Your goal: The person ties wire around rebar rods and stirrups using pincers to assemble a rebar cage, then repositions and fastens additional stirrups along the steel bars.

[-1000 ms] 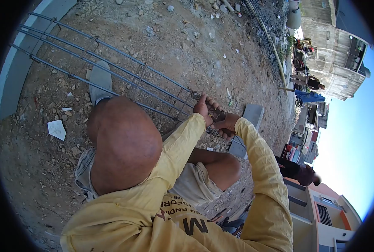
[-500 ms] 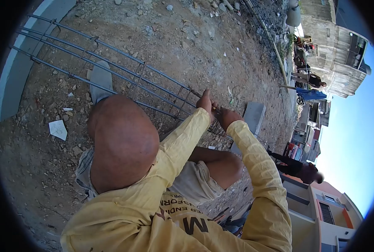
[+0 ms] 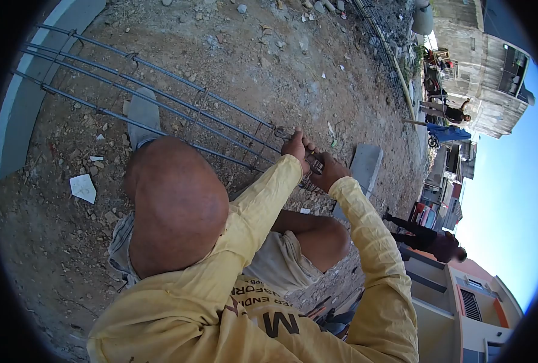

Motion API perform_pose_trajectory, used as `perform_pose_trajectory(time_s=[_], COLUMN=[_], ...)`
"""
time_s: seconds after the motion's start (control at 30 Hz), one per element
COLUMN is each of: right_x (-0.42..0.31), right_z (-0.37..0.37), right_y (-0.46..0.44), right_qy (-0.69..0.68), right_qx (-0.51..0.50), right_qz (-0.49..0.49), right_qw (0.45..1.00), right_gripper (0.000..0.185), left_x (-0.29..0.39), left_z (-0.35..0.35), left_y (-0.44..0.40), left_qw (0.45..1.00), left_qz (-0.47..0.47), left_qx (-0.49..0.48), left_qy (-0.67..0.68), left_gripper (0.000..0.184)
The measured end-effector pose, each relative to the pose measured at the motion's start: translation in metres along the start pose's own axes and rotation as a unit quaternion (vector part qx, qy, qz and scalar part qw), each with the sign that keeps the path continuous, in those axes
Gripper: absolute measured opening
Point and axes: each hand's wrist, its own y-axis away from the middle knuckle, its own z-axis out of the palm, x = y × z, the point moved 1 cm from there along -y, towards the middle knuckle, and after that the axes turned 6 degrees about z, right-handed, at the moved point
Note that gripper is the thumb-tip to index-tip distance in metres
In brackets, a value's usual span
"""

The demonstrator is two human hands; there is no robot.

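Observation:
A long rebar cage [image 3: 178, 104], made of thin steel bars with wire stirrups, runs from the upper left to my hands. My left hand [image 3: 295, 149] is closed at its near end, thumb up, beside a small wire loop [image 3: 278, 132]. Just to the right, my right hand [image 3: 329, 173] is closed too, its fingers by a dark, slender piece between the hands. Whether that is a tool or part of the cage I cannot make out. Stirrups bunch below the hands, partly hidden by my left sleeve [image 3: 269, 190].
Pale concrete slabs lie at the left [image 3: 21, 121] and beyond my right hand [image 3: 366, 166]. A white tile piece [image 3: 83, 188] rests on stony ground. One person [image 3: 429, 239] is at the right, another [image 3: 453, 114] farther back near buildings.
My two hands have shifted slightly at the cage end, and the wire loop beside my left hand shows more clearly. The farther person has raised an arm; the nearer one has moved slightly.

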Motion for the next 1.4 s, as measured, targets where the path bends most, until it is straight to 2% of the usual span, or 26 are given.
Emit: perform_pose_trajectory(time_s=[0.03, 0.07, 0.17, 0.3, 0.4, 0.5, 0.53, 0.57, 0.6, 0.7, 0.73, 0.83, 0.87, 0.9, 0.97, 1.0, 1.1, 1.2, 1.3, 1.33, 1.4], right_x=[-0.009, -0.033, -0.020, -0.014, -0.011, 0.005, 0.003, 0.000, -0.002, 0.007, 0.003, -0.009, -0.002, -0.002, -0.013, -0.026, -0.025, -0.020, -0.007, -0.010, -0.002], right_z=[0.005, -0.007, 0.004, 0.006, 0.001, 0.004, -0.005, -0.017, -0.024, -0.010, -0.011, -0.019, -0.009, -0.003, 0.009, 0.000, 0.001, 0.005, 0.009, 0.000, 0.000], right_y=[0.006, 0.018, 0.008, -0.008, -0.015, -0.036, -0.035, -0.031, -0.027, -0.026, -0.023, -0.012, -0.012, -0.008, 0.004, 0.008, 0.003, -0.014, -0.028, -0.031, -0.028], right_qy=[0.080, 0.087, 0.096, 0.044, 0.030, 0.006, -0.100, -0.204, -0.304, -0.386, -0.369, -0.229, -0.065, 0.010, 0.159, 0.143, 0.048, 0.026, -0.020, -0.182, -0.333], right_qx=[0.095, 0.086, 0.088, 0.017, -0.008, -0.135, -0.240, -0.338, -0.426, -0.463, -0.449, -0.256, -0.108, -0.018, 0.162, 0.094, 0.074, -0.003, -0.110, -0.315, -0.408], right_qz=[0.003, 0.073, 0.062, 0.061, 0.038, -0.013, 0.045, 0.102, 0.158, 0.147, 0.119, 0.075, 0.022, 0.014, -0.006, 0.053, 0.067, 0.097, -0.027, 0.132, 0.127], right_qw=[0.992, 0.990, 0.990, 0.997, 0.999, 0.991, 0.965, 0.913, 0.837, 0.784, 0.805, 0.936, 0.992, 1.000, 0.974, 0.984, 0.994, 0.995, 0.993, 0.922, 0.841], right_gripper=[0.053, 0.044, 0.037, 0.033, 0.033, 0.032, 0.032, 0.033, 0.034, 0.034, 0.045, 0.042, 0.045, 0.045, 0.045, 0.043, 0.039, 0.037, 0.037, 0.034, 0.036], left_x=[0.000, 0.000, -0.002, 0.000, 0.010, 0.017, 0.020, 0.021, 0.023, 0.014, 0.013, 0.006, 0.003, -0.002, -0.004, -0.004, 0.003, 0.004, 0.015, 0.019, 0.020], left_z=[0.005, 0.009, 0.009, -0.001, -0.004, -0.019, -0.018, -0.015, -0.010, -0.009, -0.009, -0.005, -0.001, 0.002, 0.006, 0.008, 0.005, -0.005, -0.009, -0.011, -0.013], left_y=[-0.001, 0.000, 0.002, -0.001, 0.013, 0.013, 0.018, 0.023, 0.028, 0.015, 0.012, 0.008, 0.007, 0.001, -0.001, 0.000, 0.001, 0.003, 0.007, 0.009, 0.010], left_qw=[1.000, 1.000, 0.999, 1.000, 1.000, 0.998, 0.998, 0.998, 0.998, 0.999, 0.999, 0.999, 0.999, 0.998, 0.996, 0.996, 0.998, 0.999, 1.000, 0.999, 0.999], left_qz=[-0.002, -0.004, -0.015, 0.004, -0.022, -0.050, -0.059, -0.054, -0.049, -0.026, -0.016, 0.004, 0.016, 0.030, 0.039, 0.033, 0.021, 0.005, -0.017, -0.027, -0.053], left_qx=[0.011, 0.024, 0.045, 0.002, 0.014, 0.011, 0.003, -0.002, -0.008, -0.029, -0.033, 0.024, 0.040, 0.054, 0.066, 0.063, 0.035, 0.027, 0.021, 0.015, 0.002], left_qy=[0.003, 0.004, -0.005, 0.019, -0.002, -0.038, -0.027, -0.025, -0.024, 0.012, 0.030, 0.034, 0.031, 0.029, 0.036, 0.046, 0.052, 0.024, -0.005, -0.010, -0.003], left_gripper=[0.036, 0.037, 0.038, 0.040, 0.040, 0.041, 0.041, 0.041, 0.040, 0.037, 0.036, 0.035, 0.036, 0.036, 0.037, 0.037, 0.037, 0.038, 0.042, 0.043, 0.037])
